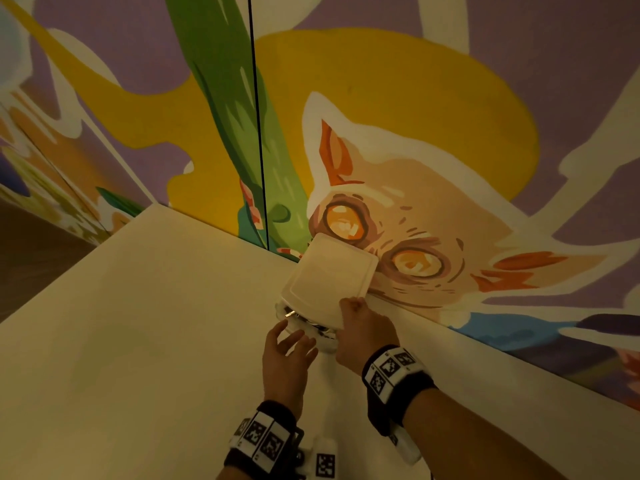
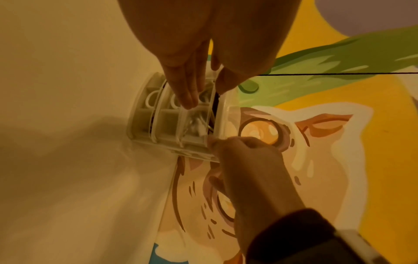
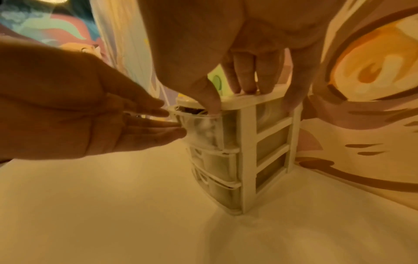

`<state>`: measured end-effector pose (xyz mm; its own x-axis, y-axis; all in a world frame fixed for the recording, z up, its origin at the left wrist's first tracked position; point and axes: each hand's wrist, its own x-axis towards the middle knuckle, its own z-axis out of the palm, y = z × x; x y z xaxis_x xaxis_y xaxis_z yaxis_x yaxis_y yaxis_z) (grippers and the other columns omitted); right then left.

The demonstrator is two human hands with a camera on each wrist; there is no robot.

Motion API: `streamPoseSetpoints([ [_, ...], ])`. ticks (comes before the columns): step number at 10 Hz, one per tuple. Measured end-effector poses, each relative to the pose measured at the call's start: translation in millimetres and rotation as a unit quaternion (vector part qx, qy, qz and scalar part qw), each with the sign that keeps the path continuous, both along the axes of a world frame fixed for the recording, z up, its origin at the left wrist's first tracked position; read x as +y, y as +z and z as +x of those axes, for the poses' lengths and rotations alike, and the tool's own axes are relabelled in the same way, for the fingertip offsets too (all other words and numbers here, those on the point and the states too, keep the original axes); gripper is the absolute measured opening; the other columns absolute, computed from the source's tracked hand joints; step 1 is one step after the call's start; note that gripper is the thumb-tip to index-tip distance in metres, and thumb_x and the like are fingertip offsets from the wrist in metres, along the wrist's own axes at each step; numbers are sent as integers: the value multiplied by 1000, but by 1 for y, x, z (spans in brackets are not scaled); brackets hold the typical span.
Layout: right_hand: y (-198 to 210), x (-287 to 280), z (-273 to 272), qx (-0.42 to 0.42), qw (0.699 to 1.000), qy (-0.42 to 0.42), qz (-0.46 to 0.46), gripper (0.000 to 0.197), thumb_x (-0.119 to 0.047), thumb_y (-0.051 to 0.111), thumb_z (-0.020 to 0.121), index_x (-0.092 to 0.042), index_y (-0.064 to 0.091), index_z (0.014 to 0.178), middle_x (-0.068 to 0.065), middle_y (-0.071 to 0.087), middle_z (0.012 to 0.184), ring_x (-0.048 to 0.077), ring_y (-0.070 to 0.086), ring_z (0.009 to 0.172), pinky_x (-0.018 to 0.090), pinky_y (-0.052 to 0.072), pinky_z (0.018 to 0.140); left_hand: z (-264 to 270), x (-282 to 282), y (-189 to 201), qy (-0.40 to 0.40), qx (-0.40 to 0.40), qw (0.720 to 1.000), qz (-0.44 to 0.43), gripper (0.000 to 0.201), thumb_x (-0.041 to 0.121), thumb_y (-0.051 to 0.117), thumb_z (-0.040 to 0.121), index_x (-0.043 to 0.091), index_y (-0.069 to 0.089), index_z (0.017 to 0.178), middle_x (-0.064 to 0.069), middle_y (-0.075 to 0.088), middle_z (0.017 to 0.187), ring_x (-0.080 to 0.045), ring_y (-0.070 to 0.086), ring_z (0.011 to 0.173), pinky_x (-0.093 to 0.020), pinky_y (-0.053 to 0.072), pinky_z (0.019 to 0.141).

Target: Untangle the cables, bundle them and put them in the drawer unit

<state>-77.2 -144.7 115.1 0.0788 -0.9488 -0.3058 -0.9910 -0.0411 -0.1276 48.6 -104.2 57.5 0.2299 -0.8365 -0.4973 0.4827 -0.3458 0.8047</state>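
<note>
Drawer unit: we log a small white plastic three-drawer unit on the white table, against the painted far wall.
Top drawer: slightly out, cables inside.
Left hand: fingers straight, tips at drawer front.
Right hand: clasps unit's top, fingers curled over.

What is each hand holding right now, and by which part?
Right hand grips the drawer unit by its top edge. Left hand holds nothing; straight fingers touch the top drawer front.
</note>
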Motion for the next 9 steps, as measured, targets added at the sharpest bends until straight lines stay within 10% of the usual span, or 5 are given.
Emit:
streamPoseSetpoints([
  [6,26,-15,3,58,992,85,70,49,-31,60,79,-10,41,119,14,53,115,31,55,103,41,49,83,-2,-24,10,-58,102,992,45,51,-10,47,90,17,40,133,-16,63,121,-33,59,115,-48,45,103],
  [9,42,11,-24,-56,994,32,93,50,-28,50,88,-20,36,135,9,54,129,30,54,115,39,48,91,34,16,0,-268,-144,952,40,34,8,44,98,30,56,121,-2,71,105,-21,71,86,-36,57,79],
])
